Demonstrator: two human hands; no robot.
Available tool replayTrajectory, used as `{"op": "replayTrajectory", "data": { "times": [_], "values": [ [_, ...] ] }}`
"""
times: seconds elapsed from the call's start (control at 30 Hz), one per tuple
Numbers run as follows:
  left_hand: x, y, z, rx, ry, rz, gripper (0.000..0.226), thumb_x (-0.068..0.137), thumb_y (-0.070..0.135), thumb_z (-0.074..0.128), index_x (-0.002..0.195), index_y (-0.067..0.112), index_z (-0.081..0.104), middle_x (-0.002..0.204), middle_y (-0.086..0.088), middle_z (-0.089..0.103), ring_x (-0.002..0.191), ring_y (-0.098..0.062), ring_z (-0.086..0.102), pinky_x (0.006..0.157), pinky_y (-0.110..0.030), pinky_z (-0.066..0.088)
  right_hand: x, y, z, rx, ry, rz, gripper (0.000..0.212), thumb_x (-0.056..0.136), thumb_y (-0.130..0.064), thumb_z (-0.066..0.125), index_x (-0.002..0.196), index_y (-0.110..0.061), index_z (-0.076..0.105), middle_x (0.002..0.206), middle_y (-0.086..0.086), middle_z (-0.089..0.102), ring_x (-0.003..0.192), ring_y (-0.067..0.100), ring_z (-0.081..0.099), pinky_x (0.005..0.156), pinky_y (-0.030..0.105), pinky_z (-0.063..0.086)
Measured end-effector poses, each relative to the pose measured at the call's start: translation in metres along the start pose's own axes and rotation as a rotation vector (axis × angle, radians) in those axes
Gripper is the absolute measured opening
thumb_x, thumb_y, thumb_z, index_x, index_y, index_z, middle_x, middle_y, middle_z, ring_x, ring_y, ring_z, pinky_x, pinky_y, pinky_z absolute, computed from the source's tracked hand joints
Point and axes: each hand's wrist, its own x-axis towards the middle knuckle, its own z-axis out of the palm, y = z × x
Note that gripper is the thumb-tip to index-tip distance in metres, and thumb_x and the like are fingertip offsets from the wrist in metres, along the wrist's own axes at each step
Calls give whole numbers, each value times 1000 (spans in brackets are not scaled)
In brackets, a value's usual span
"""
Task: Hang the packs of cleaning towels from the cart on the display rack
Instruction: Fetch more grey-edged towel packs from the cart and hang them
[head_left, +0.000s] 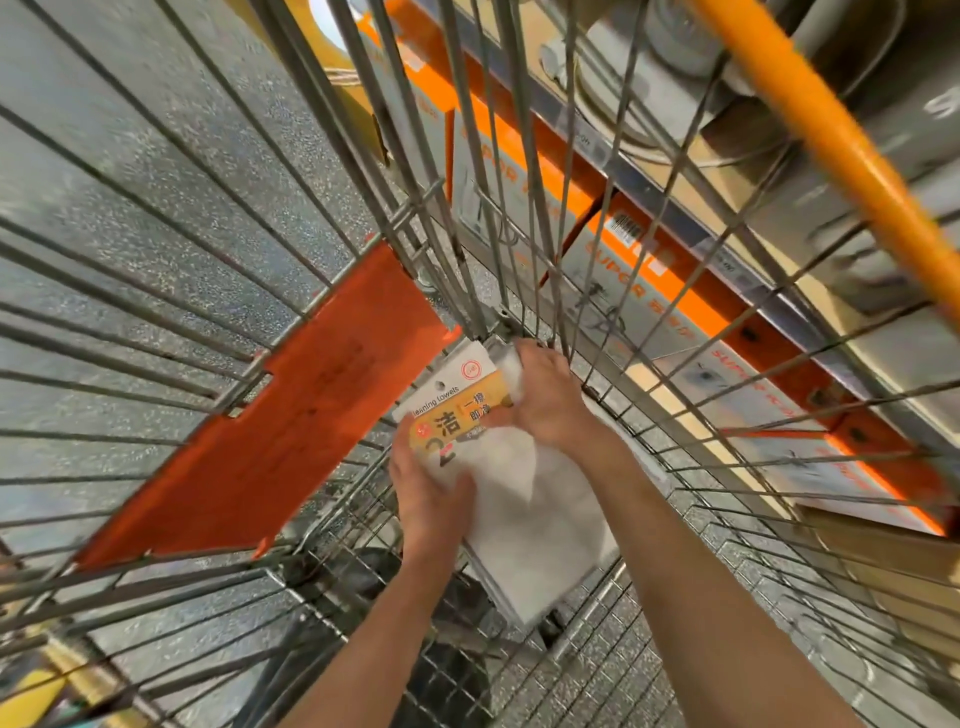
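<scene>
towel packs (524, 499) | white, yellow label | stacked flat | inside wire cart (156, 291)

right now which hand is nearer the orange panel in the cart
Left. The left hand grips the towel pack's near-left edge, just beside the orange panel. The right hand holds the pack's top on the far side, by the cart's wire corner.

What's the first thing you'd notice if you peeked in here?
Two bare hands deep inside a wire cart: the left hand and the right hand both hold a stack of cleaning towel packs, white with a yellow label. An orange panel glows on the cart's left side, and an orange handle bar crosses the upper right.
</scene>
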Motion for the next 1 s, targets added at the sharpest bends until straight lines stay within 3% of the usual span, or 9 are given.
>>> {"op": "replayTrajectory", "data": {
  "times": [0.07,0.13,0.27,0.4,0.67,0.9,1.0],
  "values": [
    [-1,1,-1,-36,-8,-13,92,82,-11,61,146,39,18,143,-8,41,129,-27,45,106,-52,42,1,-2,-4,74,-17,28,90,53,-34,87,129,-30,40,121,-7,39,130,17,22,101,40,20],
    [-2,2,-2,-81,-22,-23,95,82,-14,61,144,42,16,138,-4,46,127,-25,48,107,-50,42,4,-4,-9,136,-74,62,101,53,-31,87,138,-33,33,115,-7,31,129,16,19,104,41,17],
    [-5,0,-5,-119,-36,-45,97,82,-17,58,143,45,14,132,0,51,121,-21,52,105,-46,44,15,-11,-13,37,-116,53,109,55,-30,88,145,-28,26,136,-2,34,128,22,19,100,41,20],
    [-4,-1,-5,-128,-23,-55,96,83,-16,58,142,45,14,132,-2,53,121,-24,54,105,-49,44,16,-19,-13,-60,-108,43,108,58,-31,87,146,-22,26,135,-1,33,124,24,21,101,41,23],
    [-4,0,-5,-96,-17,-44,98,83,-15,61,146,43,13,151,-3,35,138,-26,37,112,-55,33,3,-13,-9,-23,-34,-25,98,63,-28,84,145,-19,30,150,-4,31,136,19,18,111,39,19],
    [-6,1,-4,-57,-8,-22,100,83,-14,62,147,44,10,155,-6,29,142,-27,30,113,-57,30,-9,-15,-7,77,55,-17,83,58,-27,86,130,-29,43,133,-3,49,125,21,39,102,40,26],
    [-6,1,-4,-6,12,-35,99,84,-12,62,147,44,8,153,-18,30,139,-36,33,111,-57,32,-15,-13,-8,149,24,-17,83,58,-29,86,128,-35,42,126,3,48,115,24,49,93,34,37]
  ]
}}
